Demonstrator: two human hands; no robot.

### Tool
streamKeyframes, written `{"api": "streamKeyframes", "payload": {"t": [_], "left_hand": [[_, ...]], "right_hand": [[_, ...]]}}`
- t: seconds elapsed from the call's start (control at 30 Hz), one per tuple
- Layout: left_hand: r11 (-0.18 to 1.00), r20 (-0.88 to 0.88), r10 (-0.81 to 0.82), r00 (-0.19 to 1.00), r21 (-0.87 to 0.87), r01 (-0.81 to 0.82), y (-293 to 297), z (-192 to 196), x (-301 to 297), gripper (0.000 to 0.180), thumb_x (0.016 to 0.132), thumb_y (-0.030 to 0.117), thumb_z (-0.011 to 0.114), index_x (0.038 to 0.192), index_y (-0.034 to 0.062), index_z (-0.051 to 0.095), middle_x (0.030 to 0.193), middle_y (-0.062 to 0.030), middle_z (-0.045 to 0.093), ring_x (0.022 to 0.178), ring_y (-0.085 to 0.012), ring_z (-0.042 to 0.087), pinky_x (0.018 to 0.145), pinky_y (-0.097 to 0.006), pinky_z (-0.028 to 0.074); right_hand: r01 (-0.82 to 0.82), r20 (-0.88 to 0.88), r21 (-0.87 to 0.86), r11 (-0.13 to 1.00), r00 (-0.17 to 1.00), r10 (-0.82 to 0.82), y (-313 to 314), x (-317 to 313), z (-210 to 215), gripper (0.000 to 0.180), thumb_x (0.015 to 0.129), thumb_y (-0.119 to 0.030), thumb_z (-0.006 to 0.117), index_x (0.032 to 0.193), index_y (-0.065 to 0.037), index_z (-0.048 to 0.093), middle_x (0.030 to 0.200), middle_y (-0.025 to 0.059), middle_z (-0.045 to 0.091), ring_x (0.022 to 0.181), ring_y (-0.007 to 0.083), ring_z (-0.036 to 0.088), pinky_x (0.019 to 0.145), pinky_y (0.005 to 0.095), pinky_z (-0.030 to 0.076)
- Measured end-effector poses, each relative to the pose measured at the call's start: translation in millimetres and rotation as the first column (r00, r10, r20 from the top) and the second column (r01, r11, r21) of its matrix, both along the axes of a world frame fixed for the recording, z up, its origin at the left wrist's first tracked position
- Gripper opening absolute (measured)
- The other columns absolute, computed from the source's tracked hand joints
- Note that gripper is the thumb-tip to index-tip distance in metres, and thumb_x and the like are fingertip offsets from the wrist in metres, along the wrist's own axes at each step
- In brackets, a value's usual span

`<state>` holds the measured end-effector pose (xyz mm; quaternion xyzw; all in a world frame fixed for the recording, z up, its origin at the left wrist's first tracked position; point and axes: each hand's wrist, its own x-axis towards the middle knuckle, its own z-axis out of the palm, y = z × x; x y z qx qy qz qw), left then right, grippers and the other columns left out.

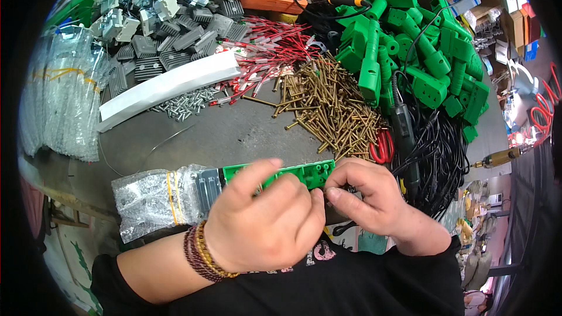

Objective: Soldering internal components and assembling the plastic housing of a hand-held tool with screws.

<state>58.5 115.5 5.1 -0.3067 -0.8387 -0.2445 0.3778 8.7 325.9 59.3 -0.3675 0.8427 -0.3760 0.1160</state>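
- My left hand (263, 222) is clamped over the green plastic strip (293, 174); my right hand (366, 196) pinches its right end.
- Beyond the strip, a large pile of brass screws (333, 108) waits; I judge assembly barely begun.
- Left of the strip, a bagged grey part (161, 196).

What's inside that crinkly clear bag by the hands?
The clear bag, cinched by a rubber band, shows a grey finned metal piece poking from its open end. The crinkled plastic blurs the rest inside.
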Motion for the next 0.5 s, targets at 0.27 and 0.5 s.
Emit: {"api": "streamKeyframes", "payload": {"t": [0.27,0.5], "left_hand": [[0.887,0.69,-0.461,0.558,0.333,0.32,-23.7,21.6,-31.9,0.016,0.093,0.017,0.066,0.097,0.002,0.069,0.079,-0.0152,0.062,0.08,-0.0368,0.062,0.069,-0.045,0.049],[0.844,0.643,-0.533,0.549,0.452,0.29,-21.7,13.1,-36.6,0.011,0.088,0.013,0.071,0.093,0.0025,0.073,0.081,-0.0127,0.064,0.078,-0.0307,0.064,0.071,-0.04,0.051]], "right_hand": [[-0.084,-0.362,0.095,0.992,0.925,0.113,-4.6,-2.8,16.1,0.015,0.081,0.0,0.072,0.093,-0.002,0.063,0.084,0.0114,0.06,0.076,0.0308,0.062,0.066,0.0394,0.05],[-0.124,-0.427,0.149,0.981,0.887,0.177,-5.1,-3.6,20.8,0.017,0.079,-0.001,0.075,0.092,-0.003,0.064,0.086,0.0108,0.06,0.077,0.0304,0.062,0.066,0.0385,0.052]]}}
